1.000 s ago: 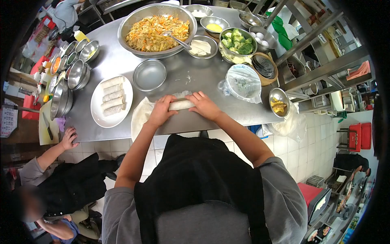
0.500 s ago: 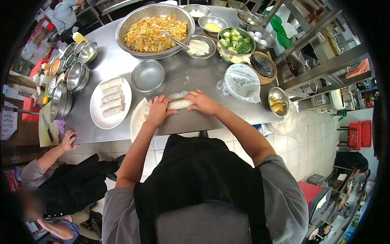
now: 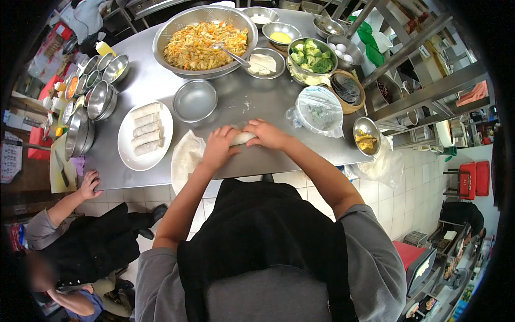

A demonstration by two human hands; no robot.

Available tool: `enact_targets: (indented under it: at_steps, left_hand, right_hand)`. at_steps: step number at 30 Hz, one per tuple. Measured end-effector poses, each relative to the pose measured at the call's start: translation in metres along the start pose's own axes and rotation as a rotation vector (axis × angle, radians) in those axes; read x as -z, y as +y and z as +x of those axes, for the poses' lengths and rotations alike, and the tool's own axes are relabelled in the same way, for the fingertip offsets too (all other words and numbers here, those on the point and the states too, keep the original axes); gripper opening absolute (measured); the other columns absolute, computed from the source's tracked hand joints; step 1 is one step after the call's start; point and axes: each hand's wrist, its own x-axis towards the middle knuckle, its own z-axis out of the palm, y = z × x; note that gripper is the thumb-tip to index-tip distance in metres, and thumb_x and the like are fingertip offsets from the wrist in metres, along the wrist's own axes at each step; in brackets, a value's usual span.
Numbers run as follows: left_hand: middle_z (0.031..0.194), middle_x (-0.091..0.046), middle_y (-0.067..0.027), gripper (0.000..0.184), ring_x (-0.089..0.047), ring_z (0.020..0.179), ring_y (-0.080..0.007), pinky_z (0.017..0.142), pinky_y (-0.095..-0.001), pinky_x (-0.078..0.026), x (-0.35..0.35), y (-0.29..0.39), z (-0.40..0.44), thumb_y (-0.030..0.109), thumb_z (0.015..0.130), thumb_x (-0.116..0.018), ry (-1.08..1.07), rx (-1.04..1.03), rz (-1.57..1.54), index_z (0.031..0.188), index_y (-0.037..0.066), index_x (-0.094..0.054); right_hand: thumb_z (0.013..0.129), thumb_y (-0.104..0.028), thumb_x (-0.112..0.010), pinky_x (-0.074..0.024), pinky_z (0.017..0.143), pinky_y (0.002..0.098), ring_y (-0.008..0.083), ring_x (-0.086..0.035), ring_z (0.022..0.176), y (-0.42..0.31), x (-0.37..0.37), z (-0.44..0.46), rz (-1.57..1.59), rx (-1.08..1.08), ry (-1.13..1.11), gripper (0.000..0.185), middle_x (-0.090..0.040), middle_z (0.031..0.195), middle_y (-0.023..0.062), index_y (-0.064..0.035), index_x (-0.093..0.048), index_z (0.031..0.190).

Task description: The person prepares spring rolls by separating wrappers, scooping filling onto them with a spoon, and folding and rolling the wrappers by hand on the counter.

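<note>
Near the table's front edge, a pale spring roll [image 3: 244, 138] lies between my hands, its middle showing. My left hand [image 3: 219, 147] curls over the roll's left end and my right hand [image 3: 266, 133] grips its right end. Thin white wrappers [image 3: 186, 156] lie beside my left hand and hang over the table edge. Farther left, a white oval plate [image 3: 127, 153] bears several finished spring rolls [image 3: 146, 130] in a row. Beyond my left hand stands a shallow metal bowl [image 3: 195, 100].
A large colander [image 3: 161, 48] holds shredded vegetable filling with a spoon. Bowls of broccoli [image 3: 312, 55], eggs [image 3: 343, 52] and yellow pieces [image 3: 366, 139] stand right, near a plastic-covered bowl [image 3: 320, 109]. Metal bowls [image 3: 100, 100] crowd the left. A co-worker's hand [image 3: 89, 185] rests on the left corner.
My left hand has slid right along the roll, closer to my right hand, so less of the roll shows. More of the wrappers is uncovered. My right hand is almost unmoved.
</note>
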Motion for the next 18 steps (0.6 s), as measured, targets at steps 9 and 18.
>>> enact_targets:
  at_steps: [9,18]
  left_hand:
    - [0.121,-0.062,-0.0054,0.044,-0.057,0.114,-0.0283,0.094,-0.0435,-0.043,-0.024,-0.005,-0.003,0.025,0.082,-0.074,0.094,0.031,-0.102,0.123,0.015,-0.062]
    - [0.119,-0.062,-0.0045,0.043,-0.058,0.112,-0.0264,0.093,-0.0425,-0.043,-0.032,0.01,-0.006,0.027,0.084,-0.07,0.123,0.12,0.06,0.124,0.015,-0.061]
  right_hand:
    - [0.082,-0.014,-0.072,-0.0458,0.094,0.043,0.0365,-0.055,0.107,0.013,0.02,0.032,0.135,-0.103,-0.103,0.036,-0.06,0.109,0.0144,-0.008,-0.067,0.117]
    - [0.082,-0.005,-0.06,-0.04,0.1,0.0462,0.0305,-0.048,0.12,-0.045,0.002,0.166,-0.433,-0.171,0.029,0.032,-0.058,0.117,0.011,-0.0192,-0.078,0.104]
